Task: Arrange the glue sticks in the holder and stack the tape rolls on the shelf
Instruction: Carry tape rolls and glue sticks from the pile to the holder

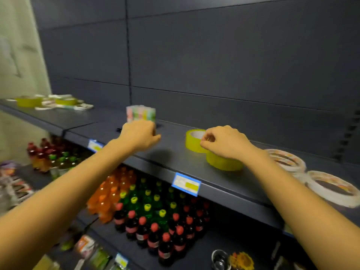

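A clear holder (pixel 141 113) packed with pastel glue sticks stands on the dark shelf (pixel 171 151). My left hand (pixel 139 135) is curled around its lower part and hides its base. To the right, a yellow tape roll (pixel 191 142) lies flat on the shelf, and my right hand (pixel 224 142) pinches its near rim with thumb and fingertips. A second yellow tape roll (pixel 224 163) lies flat just in front of it, under my right wrist. Two white tape rolls (pixel 286 159) (pixel 331 189) lie at the shelf's right end.
At the far left of the shelf lies a loose pile of yellow and white tape rolls (pixel 54 103). Blue price tags (pixel 186 184) hang on the shelf's front edge. The shelf below holds several rows of soda bottles (pixel 148 215). A dark back panel rises behind the shelf.
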Tool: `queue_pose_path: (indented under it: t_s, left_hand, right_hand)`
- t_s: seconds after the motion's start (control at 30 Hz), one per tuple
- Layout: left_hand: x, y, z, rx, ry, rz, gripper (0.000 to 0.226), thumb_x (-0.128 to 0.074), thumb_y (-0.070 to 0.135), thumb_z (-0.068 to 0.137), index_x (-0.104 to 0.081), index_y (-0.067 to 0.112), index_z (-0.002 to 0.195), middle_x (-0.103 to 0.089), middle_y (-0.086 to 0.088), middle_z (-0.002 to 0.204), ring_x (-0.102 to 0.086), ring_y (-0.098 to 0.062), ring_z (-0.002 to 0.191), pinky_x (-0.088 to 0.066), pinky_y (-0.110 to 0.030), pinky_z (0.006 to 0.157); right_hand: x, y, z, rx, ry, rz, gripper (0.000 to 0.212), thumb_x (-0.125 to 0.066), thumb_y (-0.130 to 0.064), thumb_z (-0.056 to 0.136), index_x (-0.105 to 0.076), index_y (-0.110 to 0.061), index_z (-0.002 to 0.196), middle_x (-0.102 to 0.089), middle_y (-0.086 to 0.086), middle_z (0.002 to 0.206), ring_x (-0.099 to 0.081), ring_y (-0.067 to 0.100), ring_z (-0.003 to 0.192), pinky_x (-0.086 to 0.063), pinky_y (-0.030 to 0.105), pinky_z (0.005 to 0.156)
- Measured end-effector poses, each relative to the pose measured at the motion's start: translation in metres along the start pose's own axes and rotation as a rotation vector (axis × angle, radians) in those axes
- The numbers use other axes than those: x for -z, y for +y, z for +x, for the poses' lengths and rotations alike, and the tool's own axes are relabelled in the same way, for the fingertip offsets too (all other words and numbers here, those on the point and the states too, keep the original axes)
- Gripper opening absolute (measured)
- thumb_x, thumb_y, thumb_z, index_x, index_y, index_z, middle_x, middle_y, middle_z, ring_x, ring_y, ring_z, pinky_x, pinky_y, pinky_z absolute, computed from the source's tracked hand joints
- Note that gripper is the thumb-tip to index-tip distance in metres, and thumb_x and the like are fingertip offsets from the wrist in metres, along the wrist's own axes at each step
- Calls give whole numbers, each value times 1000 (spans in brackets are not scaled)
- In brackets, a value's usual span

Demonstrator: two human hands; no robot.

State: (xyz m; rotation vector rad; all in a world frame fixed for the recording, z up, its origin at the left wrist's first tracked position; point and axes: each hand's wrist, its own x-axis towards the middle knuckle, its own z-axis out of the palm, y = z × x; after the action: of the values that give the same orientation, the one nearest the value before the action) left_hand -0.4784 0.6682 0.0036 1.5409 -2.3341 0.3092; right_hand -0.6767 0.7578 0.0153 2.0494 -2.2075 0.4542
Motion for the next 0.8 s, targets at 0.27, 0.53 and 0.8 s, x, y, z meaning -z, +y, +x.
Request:
queue_pose_path:
  t_s: [0.27,0.53,0.8]
  left_hand:
    - [12,-149,-38,258,-74,56,39,-49,45,92,-66,10,95,-64,-11,92,-61,-32,89,-41,-31,68]
    - [17,-290,-43,262,-85,86,39,-46,47,93,-63,14,103,-67,-4,100,-58,-19,82,-44,-30,66]
    - [6,-400,-27,215,-84,74,33,-48,44,93,-62,15,97,-62,0,88,-53,-14,75,-34,-23,51]
  right_hand:
    - [-43,-125,58,269,-97,32,22,-49,-41,92,-64,-32,106,-62,-3,117,-56,24,110,-43,33,84]
    - [-82,-258,115,373,-120,80,23,-51,-41,91,-64,-28,104,-65,-1,115,-58,23,106,-50,40,88]
    - [-109,-349,170,312,-131,52,26,-48,-43,93,-63,-29,110,-62,-2,120,-55,24,110,-39,32,80]
